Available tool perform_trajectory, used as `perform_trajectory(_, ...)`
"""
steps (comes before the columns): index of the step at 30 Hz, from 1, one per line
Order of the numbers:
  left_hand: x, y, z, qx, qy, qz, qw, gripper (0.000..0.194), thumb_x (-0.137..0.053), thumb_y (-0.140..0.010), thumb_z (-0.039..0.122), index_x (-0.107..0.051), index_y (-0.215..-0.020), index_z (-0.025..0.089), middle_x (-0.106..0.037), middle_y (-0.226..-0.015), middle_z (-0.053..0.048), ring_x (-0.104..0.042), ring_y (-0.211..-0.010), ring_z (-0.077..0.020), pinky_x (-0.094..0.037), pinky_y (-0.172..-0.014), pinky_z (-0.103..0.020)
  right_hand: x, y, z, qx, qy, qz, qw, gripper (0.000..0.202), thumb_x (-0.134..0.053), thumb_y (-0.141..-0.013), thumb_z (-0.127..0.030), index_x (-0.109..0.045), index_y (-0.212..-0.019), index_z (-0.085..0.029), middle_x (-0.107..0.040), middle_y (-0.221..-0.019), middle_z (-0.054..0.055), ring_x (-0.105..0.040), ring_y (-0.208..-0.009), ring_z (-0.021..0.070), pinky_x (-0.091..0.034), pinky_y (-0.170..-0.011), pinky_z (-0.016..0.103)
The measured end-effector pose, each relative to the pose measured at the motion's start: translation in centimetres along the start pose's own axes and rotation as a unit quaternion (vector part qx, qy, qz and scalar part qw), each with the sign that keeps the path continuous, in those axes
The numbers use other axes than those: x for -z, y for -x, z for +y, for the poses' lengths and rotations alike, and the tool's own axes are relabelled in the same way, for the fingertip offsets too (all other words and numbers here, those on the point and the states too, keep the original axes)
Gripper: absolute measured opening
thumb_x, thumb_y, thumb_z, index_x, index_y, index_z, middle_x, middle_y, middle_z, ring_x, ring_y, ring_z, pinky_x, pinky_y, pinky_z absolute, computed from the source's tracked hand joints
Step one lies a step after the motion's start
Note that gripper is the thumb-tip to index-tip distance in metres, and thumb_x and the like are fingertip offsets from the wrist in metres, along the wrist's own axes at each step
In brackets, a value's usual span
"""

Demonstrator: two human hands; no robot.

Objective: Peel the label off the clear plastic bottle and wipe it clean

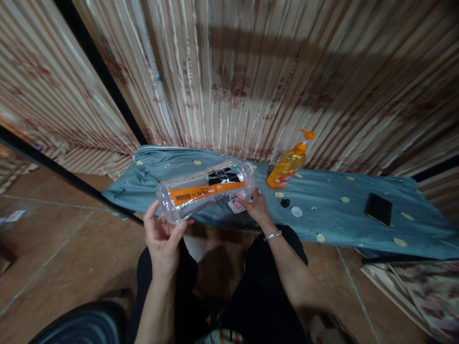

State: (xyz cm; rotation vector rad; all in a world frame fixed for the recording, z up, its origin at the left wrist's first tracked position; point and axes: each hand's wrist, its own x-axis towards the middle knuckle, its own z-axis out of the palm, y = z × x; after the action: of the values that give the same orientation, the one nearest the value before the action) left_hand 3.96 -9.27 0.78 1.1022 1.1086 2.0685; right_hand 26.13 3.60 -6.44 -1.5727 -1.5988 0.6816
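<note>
A large clear plastic bottle [201,188] with an orange, black and silver label lies tilted above the cloth, its neck to the right. My left hand [163,239] grips it around the base, fingers below and thumb in front. Near the bottle's neck, my right hand [257,206] is closed on a small white-and-pink printed packet [236,201]; whether its fingers also touch the neck I cannot tell. On the cloth to the right of that hand lie a small black cap [285,203] and a white disc [296,211].
An orange pump bottle [285,169] of yellow-orange liquid stands behind the cap. A dark phone [378,209] lies farther right on the blue-green cloth [344,229]. Striped curtains [229,71] hang behind, with black poles [103,76] at the left. A black round stool [86,325] is at lower left.
</note>
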Motion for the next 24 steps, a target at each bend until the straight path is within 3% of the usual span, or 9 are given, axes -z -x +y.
perform_trajectory(10,0.22,0.35,-0.1,-0.01,0.006,-0.013,1.0,0.061,-0.08,-0.071,0.019,-0.054,-0.125,0.026,-0.067,-0.109,-0.005,-0.069,-0.084,-0.0165,-0.06,-0.064,-0.023,-0.06,0.07,0.31,0.013,-0.006,-0.005,1.0,0.054,-0.073,-0.068,-0.046,-0.06,-0.112,-0.018,-0.071,-0.105,0.01,-0.066,-0.096,0.0275,-0.051,-0.083,0.038)
perform_trajectory(18,0.01,0.26,-0.13,-0.011,-0.015,-0.012,1.0,0.063,-0.082,-0.071,0.028,-0.053,-0.126,0.025,-0.066,-0.105,-0.005,-0.068,-0.081,-0.0157,-0.058,-0.064,-0.023,-0.2,-0.03,0.56,0.016,0.0,-0.005,1.0,0.053,-0.073,-0.068,-0.045,-0.06,-0.111,-0.018,-0.071,-0.104,0.01,-0.067,-0.096,0.0273,-0.051,-0.083,0.038)
perform_trajectory(24,-0.14,0.22,0.01,-0.014,-0.007,-0.013,1.0,0.061,-0.082,-0.071,0.025,-0.054,-0.125,0.026,-0.065,-0.109,-0.005,-0.068,-0.083,-0.0165,-0.06,-0.063,-0.024,-0.21,-0.2,0.62,0.009,0.023,-0.007,1.0,0.055,-0.073,-0.066,-0.05,-0.06,-0.11,-0.018,-0.071,-0.103,0.01,-0.066,-0.095,0.0282,-0.051,-0.084,0.04)
